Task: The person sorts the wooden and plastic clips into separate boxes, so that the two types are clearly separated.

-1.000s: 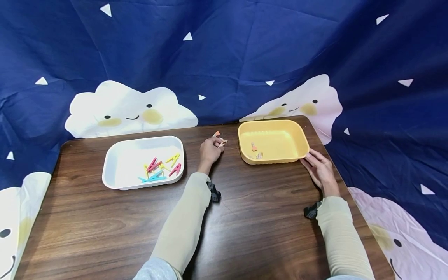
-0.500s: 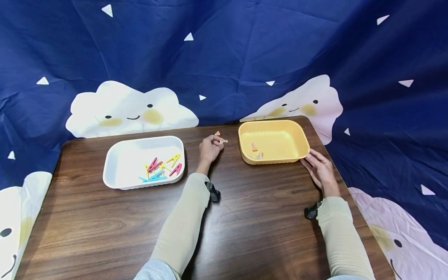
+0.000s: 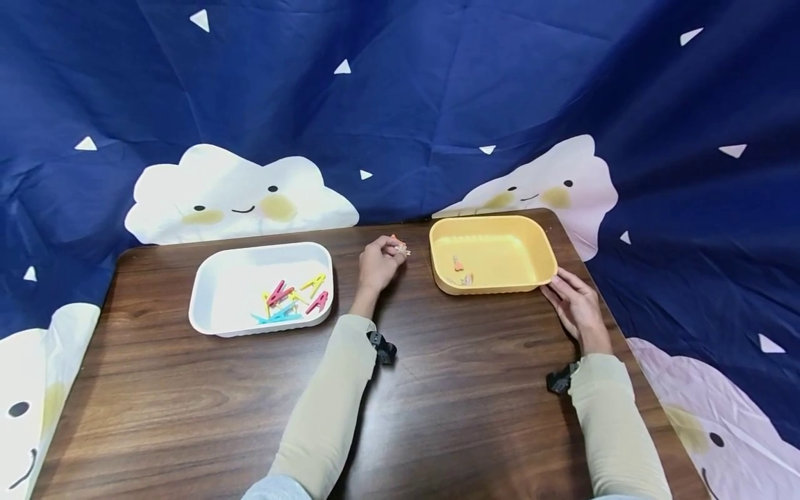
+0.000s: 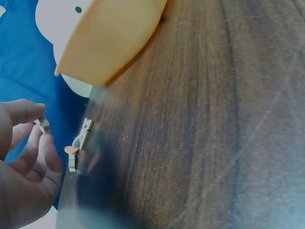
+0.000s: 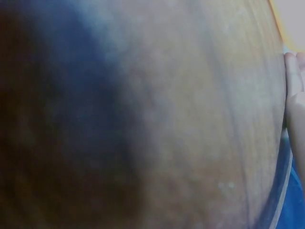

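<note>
My left hand [image 3: 378, 267] is behind the middle of the table, between two plastic trays. Its thumb and fingers pinch a small wooden clothespin [image 4: 43, 125], mostly hidden by the fingertips. Below the hand, another wooden clothespin with an orange heart [image 4: 71, 150] lies near the table's back edge. The right hand [image 3: 576, 309] touches the front right corner of the yellow tray [image 3: 494, 286] with fairly straight fingers. Inside that tray lie a clothespin with an orange heart [image 3: 458, 264] and another small pale piece [image 3: 467, 279], too small to make out.
A white tray [image 3: 209, 292] stands at the left, with several pink, yellow and blue plastic clothespins [image 3: 280, 314] in its right part. The brown wooden table [image 3: 187, 410] ends at a blue cloth [image 3: 400, 104] with clouds behind and at the right.
My left hand has shifted slightly, its fingers rising a little with the clothespin. The right hand keeps its place at the yellow tray. The head view has turned slightly.
</note>
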### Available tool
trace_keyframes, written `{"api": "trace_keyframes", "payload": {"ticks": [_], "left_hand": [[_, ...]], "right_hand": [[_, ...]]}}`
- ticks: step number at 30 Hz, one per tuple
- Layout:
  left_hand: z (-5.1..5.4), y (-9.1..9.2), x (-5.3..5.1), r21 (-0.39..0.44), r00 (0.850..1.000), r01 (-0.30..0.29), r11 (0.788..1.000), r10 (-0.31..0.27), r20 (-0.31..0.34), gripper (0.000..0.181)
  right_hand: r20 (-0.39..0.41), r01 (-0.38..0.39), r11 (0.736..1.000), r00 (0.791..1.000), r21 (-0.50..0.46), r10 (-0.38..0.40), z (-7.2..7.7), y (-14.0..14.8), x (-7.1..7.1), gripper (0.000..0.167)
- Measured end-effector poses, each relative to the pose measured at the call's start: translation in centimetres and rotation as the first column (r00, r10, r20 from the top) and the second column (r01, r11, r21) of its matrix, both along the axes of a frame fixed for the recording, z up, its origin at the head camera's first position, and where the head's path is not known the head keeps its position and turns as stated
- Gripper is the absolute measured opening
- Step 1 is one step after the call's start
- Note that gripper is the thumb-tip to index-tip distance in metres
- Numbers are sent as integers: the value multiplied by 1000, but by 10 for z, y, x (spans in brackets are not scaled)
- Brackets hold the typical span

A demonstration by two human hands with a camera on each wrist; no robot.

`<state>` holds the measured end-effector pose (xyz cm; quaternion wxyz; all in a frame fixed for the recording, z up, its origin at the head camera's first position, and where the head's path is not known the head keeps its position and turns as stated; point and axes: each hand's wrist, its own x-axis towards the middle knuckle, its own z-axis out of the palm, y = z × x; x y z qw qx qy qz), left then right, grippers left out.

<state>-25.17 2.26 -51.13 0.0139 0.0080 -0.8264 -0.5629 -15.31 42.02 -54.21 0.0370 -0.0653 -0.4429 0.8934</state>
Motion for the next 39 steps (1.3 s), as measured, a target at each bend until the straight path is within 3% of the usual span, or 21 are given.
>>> {"api": "trace_keyframes", "payload": {"ticks": [18, 24, 29, 39], "left_hand": [[17, 12, 11, 90, 999, 54, 995, -53, -6, 18], [19, 18, 12, 102, 998, 58, 993, -55, -30, 17], [19, 25, 15, 114, 995, 95, 989, -90, -47, 15], [20, 33, 18, 112, 992, 127, 986, -125, -22, 15]], "right_hand": [[1, 2, 1000, 1000, -11, -2, 5, 0, -1, 32], [8, 13, 1000, 1000, 24, -13, 4, -1, -1, 32], [9, 5, 1000, 1000, 3, -5, 2, -1, 0, 32], [1, -7, 1000, 1000, -23, 7, 1, -2, 1, 32]]}}
